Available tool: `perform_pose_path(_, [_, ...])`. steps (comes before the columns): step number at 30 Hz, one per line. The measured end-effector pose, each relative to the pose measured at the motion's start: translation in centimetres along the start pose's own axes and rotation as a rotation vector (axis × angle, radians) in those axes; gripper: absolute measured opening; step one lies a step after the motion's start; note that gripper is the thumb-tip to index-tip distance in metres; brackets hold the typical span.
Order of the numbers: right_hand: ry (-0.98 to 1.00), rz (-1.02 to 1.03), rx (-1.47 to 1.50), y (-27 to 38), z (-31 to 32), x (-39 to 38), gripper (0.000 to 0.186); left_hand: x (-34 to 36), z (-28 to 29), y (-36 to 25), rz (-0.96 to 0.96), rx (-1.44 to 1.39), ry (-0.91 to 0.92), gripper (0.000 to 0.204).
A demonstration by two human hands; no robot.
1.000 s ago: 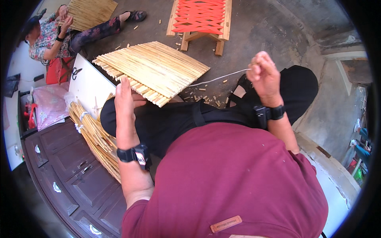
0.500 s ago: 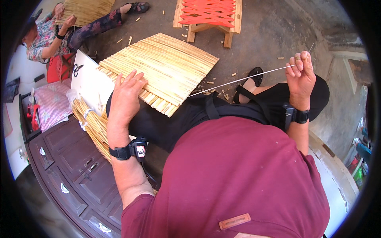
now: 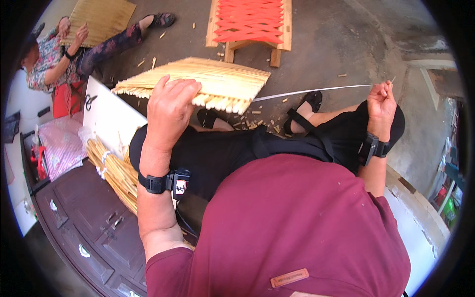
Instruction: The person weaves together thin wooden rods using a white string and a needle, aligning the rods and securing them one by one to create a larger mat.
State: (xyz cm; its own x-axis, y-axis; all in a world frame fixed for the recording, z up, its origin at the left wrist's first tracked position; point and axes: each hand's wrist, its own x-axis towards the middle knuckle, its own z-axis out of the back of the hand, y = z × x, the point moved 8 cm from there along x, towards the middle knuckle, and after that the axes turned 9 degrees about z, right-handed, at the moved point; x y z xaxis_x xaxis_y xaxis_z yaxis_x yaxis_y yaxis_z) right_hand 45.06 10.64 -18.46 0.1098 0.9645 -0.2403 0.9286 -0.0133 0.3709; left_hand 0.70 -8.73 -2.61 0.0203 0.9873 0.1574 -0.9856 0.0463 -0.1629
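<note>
A pale mat of straw-coloured stalks laid side by side is tilted up above my lap, its near edge showing the cut stalk ends. Around that near edge my left hand is closed, fingers on top; the thumb is hidden. From the mat's right corner a white thread runs taut out to the right. At its far end my right hand pinches it, together with what looks like a thin needle poking out past the fingertips.
A bundle of tied stalks leans beside a dark cabinet on my left. Black scissors lie on a white board. Ahead stands a wooden stool with red webbing. Another person holds a similar mat. Stalk offcuts litter the floor.
The mat has been lifted and tilted, its near edge raised off my lap. My left hand went from lying on it to gripping its edge. My right hand has come slightly lower, thread still taut.
</note>
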Motion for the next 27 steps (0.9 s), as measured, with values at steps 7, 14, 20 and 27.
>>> perform_pose_path(7, [0.040,0.468,-0.313,5.2,-4.4,0.0,0.007,8.2,0.7,-0.9,0.175,-0.101,-0.167,0.021])
perform_pose_path(14, [0.370,0.407,-1.345,0.1,-3.3,0.8,0.008,12.6,-1.5,0.5,0.083,-0.190,0.007,0.026])
perform_pose_path(20, [0.144,0.229,-1.624,0.5,3.3,0.7,0.006,14.0,-3.0,-1.2,0.103,-0.048,-0.041,0.021])
perform_pose_path(27, [0.259,0.421,-1.576,-0.5,-3.0,-1.2,0.011,14.6,-3.8,-2.7,0.236,-0.007,-0.025,0.026])
